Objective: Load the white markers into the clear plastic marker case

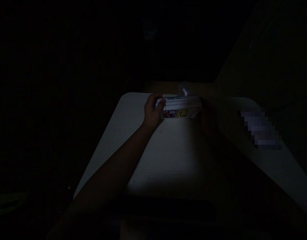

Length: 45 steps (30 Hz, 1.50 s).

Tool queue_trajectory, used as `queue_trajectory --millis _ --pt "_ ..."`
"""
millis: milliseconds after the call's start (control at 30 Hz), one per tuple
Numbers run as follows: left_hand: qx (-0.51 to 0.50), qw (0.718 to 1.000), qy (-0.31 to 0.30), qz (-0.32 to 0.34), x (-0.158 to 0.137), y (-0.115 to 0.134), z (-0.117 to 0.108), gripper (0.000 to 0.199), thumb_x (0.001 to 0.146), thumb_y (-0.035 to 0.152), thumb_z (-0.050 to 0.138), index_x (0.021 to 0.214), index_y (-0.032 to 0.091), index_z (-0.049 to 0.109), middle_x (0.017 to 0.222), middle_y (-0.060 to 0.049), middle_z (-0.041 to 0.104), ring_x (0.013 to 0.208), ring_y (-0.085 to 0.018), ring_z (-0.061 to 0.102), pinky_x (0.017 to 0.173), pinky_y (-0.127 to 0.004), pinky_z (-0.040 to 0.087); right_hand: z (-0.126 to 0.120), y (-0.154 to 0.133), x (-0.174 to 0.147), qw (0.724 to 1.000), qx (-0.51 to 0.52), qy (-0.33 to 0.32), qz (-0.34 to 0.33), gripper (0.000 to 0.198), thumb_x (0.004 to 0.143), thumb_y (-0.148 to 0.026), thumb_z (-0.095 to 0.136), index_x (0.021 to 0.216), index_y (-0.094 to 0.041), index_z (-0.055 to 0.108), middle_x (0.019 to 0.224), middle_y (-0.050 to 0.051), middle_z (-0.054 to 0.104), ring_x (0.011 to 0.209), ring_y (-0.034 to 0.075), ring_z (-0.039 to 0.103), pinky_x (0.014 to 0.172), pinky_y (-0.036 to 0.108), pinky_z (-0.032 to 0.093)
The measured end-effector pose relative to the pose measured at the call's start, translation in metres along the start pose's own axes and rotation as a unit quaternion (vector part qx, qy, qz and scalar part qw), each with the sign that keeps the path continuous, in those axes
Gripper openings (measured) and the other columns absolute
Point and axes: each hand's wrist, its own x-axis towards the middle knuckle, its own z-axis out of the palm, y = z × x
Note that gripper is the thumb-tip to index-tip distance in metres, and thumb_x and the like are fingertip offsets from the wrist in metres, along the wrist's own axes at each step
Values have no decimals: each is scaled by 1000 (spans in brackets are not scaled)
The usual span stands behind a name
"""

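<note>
A small white box (193, 103) with a yellow and dark printed label on its near side is at the far part of the table. My left hand (153, 111) is closed around its left end, with the thumb on the top edge. At the right end, my right hand (210, 115) grips the box too, though deep shadow hides most of its fingers. A clear plastic piece (184, 89) stands up behind the top of the box. Whether it is attached cannot be made out.
The pale, wood-grained table (165, 150) has rounded far corners. A blurred-out flat object (260, 128) lies near its right edge. Surroundings are very dark, and my right arm's side of the table is in shadow.
</note>
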Motion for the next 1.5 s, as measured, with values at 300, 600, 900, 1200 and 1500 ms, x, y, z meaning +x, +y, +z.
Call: queue_trajectory --millis 300,600,900,1200,1500 --pt "2 999 35 -32 1 -5 -3 17 81 29 49 93 21 57 94 -3 63 91 -16 58 82 -30 47 -3 2 -1 999 -5 -42 6 39 79 -43 53 110 -20 62 118 4 61 111 17 56 98 33 45" --pt "8 999 38 -17 2 -5 -4 15 81 27 45 87 20 57 90 -3 62 90 -16 58 78 -29 47 -24 8 12 985 -61 -144 75 53 69 -51 66 113 -21 63 119 5 60 112 23 56 100 43 44" --pt "14 999 36 -22 3 -12 -5 17 83 30 43 86 21 57 83 -1 60 81 -15 58 72 -26 47 -26 6 18 977 -113 -156 91 52 57 -41 77 101 -17 65 106 8 65 100 25 61 92 45 49" --pt "-11 998 50 -46 3 -8 -5 12 77 24 44 80 21 56 78 0 58 78 -15 57 69 -27 46 -28 4 18 969 -130 -208 31 52 62 -34 73 111 -21 64 114 5 63 108 23 59 98 42 47" --pt "-23 995 67 -68 3 -4 -3 12 75 24 45 79 21 56 74 0 56 71 -14 53 63 -26 43 -22 -5 13 971 -113 -205 43 53 72 -44 66 120 -21 60 122 4 59 113 23 56 100 40 46"
